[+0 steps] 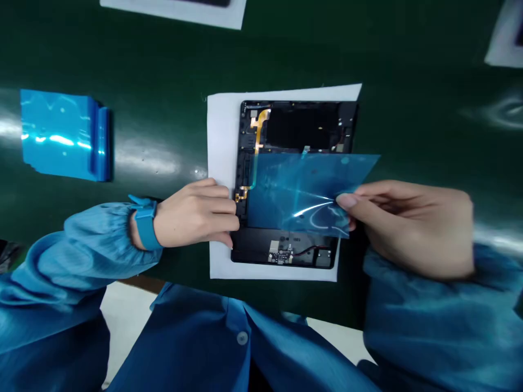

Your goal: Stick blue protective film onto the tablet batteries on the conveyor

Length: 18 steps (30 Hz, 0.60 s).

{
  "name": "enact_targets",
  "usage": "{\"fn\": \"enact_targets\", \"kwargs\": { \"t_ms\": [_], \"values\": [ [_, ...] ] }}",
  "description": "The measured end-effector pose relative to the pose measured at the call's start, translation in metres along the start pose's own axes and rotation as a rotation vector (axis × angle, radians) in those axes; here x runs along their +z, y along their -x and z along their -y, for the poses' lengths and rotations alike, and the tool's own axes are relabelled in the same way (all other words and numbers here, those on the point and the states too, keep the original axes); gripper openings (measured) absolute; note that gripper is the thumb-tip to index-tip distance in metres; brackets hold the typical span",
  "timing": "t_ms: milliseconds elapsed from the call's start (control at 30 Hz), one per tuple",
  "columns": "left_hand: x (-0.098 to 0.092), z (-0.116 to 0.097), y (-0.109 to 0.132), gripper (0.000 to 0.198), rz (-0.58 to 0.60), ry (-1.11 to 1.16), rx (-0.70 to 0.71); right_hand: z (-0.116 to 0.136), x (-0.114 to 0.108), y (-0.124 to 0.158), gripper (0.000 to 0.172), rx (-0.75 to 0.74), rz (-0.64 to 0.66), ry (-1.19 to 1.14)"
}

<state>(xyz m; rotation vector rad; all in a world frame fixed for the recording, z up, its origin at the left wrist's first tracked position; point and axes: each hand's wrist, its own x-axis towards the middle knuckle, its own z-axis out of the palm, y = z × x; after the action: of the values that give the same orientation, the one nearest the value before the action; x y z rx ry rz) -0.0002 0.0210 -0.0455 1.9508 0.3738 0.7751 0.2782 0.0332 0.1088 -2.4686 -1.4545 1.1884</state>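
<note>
Two hands were on the job, well apart. The left hand (196,215), a blue wrist strap (144,222) above it, had its fingers drawn together and clamped on the left edge of the tablet frame (302,122), holding it down. The right hand (412,226) pinched the right end of a blue film (298,190) between thumb and fingers.

The frame lay open, face up, on a white sheet (220,136) in the middle of the dark green mat (408,109). By my judgement the film was only partly placed. It covered the frame's middle band at a slight tilt, with its right end overhanging the frame, while the top cavity and the bottom connector board (281,253) were bare. Whether it touched the frame I could not tell.

The film was thin, glossy, translucent and rectangular, with a bright curl of glare. The frame was matt black and hard-edged, with a gold flex cable (260,128) running down its left side. A stack of blue films (61,133) sat far left, shiny and square-cut
</note>
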Motion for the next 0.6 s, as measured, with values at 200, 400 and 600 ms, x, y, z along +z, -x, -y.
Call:
{"fn": "enact_targets", "kwargs": {
  "t_ms": [200,400,600],
  "values": [
    [0.0,0.001,-0.002,0.039,0.061,0.013,-0.048,0.002,0.0,0.005,0.009,-0.046,-0.032,0.082],
    [0.0,0.001,-0.003,0.037,0.057,0.045,-0.051,-0.002,-0.001,0.011,0.011,-0.027,-0.063,0.107],
    [-0.002,0.002,-0.004,0.038,0.125,0.11,-0.123,-0.003,0.0,0.01,0.011,-0.064,-0.073,0.123]
  ]
}}
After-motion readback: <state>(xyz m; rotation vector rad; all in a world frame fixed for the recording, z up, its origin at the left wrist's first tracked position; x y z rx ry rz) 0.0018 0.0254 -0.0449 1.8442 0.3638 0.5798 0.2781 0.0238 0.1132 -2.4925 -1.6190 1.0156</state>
